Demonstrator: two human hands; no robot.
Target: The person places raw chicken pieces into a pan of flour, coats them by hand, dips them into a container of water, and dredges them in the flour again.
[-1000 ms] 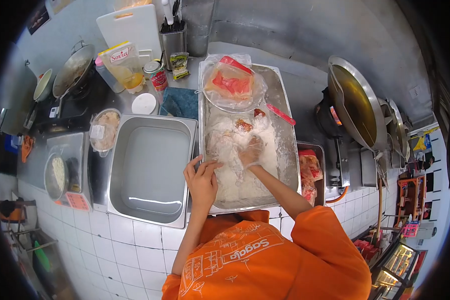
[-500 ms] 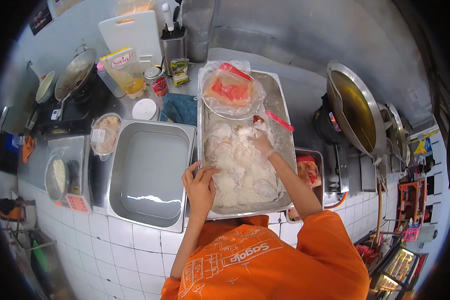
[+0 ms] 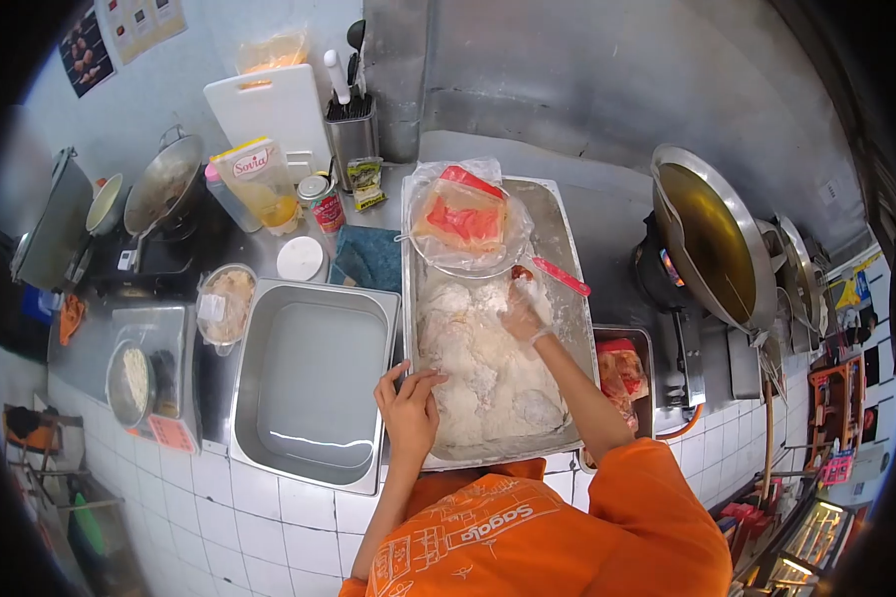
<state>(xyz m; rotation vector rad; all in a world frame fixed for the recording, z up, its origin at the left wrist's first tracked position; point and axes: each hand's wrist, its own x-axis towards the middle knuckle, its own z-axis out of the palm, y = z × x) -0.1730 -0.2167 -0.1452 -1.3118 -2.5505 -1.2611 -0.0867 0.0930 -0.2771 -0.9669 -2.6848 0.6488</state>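
Note:
In the large metal tray (image 3: 579, 338), floury pieces that look like meat (image 3: 446, 300) lie in white flour (image 3: 468, 423). My right hand (image 3: 524, 316), in a clear glove, reaches down into the flour towards the far side. Its flour-coated fingertips are at a reddish-brown piece (image 3: 521, 272); whether they grip it is hidden. My left hand (image 3: 408, 403) hovers at the tray's left rim, fingers bent and apart, holding nothing. At the tray's far end rests a wire-rimmed strainer (image 3: 460, 271) with a plastic bag of red and pale packaging (image 3: 465, 214) in it. A red-handled utensil (image 3: 561, 277) lies beside it.
Left of the tray stands a deep metal pan of water (image 3: 314, 368). A scale (image 3: 174, 368) and a tub with a lid (image 3: 225, 303) are further left. To the right are a wok of oil (image 3: 712, 239) on a burner and a smaller tray of red meat (image 3: 622, 378).
My right hand has shifted towards the far side of the tray, up to the reddish-brown piece. My left hand stays by the rim. The whole view has tilted slightly upward.

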